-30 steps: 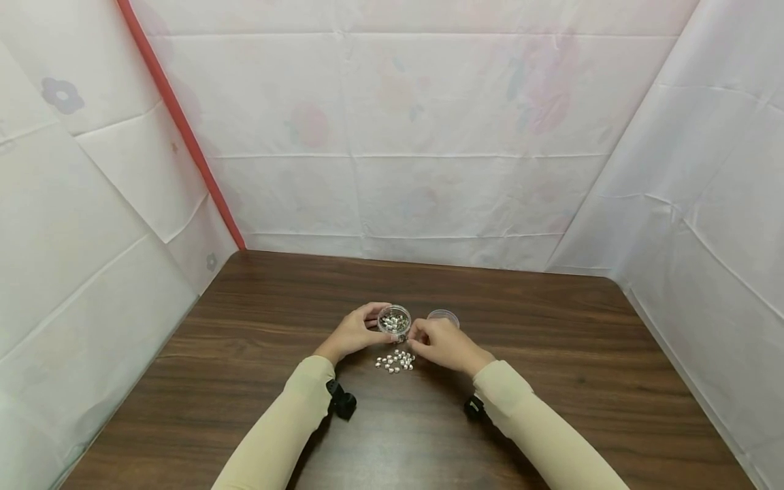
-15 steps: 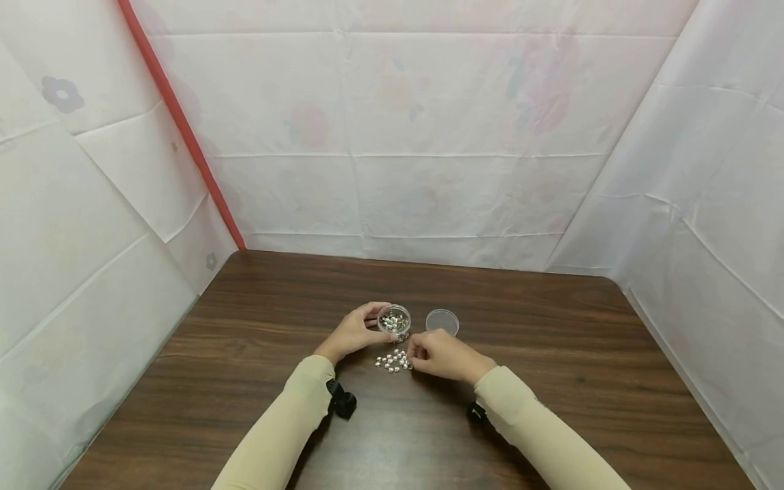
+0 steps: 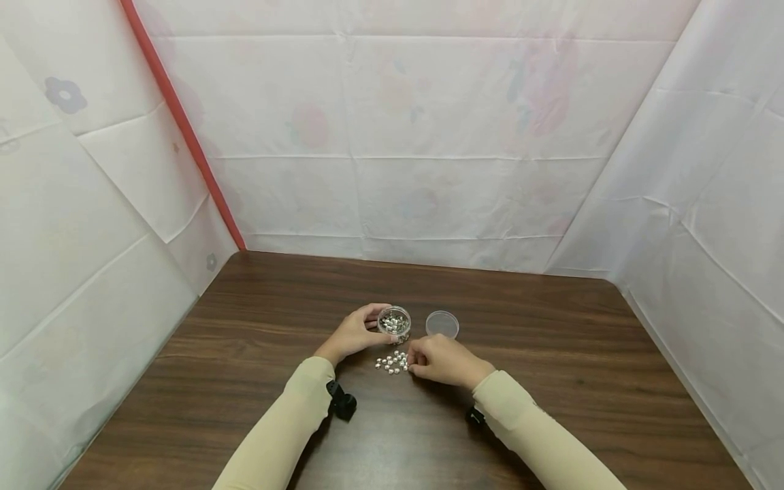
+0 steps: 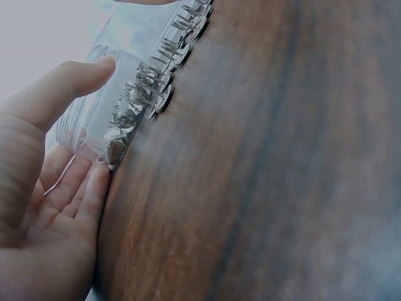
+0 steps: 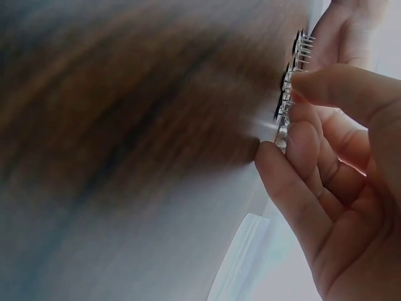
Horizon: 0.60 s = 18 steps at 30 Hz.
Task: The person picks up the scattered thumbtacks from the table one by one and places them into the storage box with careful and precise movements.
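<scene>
My left hand grips a clear round jar, thumb on the near side and fingers round the far side. Silver thumbtacks lie inside it, seen through the wall in the left wrist view. In front of the jar is a loose pile of silver thumbtacks, points up. At the pile's right edge is my right hand. In the right wrist view its thumb is right at the tacks, apart from the index fingertip low by the tabletop. No tack shows between them.
A clear round lid lies on the dark wooden table, right of the jar and just beyond my right hand. White curtains hang behind the table and at both sides.
My right hand has come from beside the jar toward me to the pile's right edge, uncovering more of the lid. The left hand and jar stay in place.
</scene>
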Motion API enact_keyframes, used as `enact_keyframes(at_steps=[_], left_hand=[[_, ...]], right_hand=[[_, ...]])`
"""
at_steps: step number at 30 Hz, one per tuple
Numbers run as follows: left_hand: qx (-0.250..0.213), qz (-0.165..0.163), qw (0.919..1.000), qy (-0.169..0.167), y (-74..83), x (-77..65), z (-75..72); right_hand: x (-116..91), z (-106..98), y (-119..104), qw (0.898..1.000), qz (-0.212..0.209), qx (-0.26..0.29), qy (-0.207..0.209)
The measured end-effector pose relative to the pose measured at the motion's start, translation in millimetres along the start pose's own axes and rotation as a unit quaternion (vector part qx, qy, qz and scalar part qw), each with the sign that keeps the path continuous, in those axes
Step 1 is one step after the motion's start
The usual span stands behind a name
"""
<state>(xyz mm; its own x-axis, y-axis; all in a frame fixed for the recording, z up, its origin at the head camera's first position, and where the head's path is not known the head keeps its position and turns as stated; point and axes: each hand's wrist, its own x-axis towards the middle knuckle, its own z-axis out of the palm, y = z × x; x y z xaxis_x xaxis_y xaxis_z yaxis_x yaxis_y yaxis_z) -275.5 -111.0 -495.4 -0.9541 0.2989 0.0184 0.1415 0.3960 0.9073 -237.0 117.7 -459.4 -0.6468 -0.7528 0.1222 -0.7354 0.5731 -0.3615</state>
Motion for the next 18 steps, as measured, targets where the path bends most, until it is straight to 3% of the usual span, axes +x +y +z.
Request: enact_keyframes(at_steps=[18], left_hand=[[-0.001, -0.005, 1.0000, 0.001, -0.5, 0.2, -0.4]], right_hand=[[-1.5, 3.1, 5.1, 1.000, 0.010, -0.013, 0.010]])
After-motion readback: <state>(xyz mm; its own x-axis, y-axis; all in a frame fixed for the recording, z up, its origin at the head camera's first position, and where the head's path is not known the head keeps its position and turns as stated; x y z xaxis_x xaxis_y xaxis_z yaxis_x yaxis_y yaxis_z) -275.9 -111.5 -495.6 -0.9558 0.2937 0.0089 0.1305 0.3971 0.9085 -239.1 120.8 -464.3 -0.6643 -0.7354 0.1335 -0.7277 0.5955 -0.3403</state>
